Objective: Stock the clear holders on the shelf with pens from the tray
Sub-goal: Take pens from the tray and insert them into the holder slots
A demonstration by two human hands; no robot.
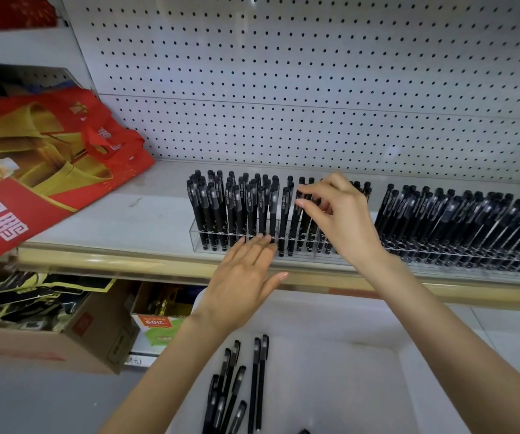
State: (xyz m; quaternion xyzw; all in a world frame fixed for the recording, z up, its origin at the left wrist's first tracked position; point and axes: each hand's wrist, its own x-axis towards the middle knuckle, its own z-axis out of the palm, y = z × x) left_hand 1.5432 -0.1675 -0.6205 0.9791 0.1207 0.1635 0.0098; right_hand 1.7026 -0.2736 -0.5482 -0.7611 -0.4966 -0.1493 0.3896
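Head view: flat left hand [246,283] touches clear holder [194,236]; right hand [343,214] pinches slim black pen [293,233]

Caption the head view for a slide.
Left hand touches the clear holder while the right hand pinches a pen standing in it; more pens lie in the tray below.

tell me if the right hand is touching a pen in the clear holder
Touching. The head view shows the right hand pinching the top of a pen standing in the clear holder.
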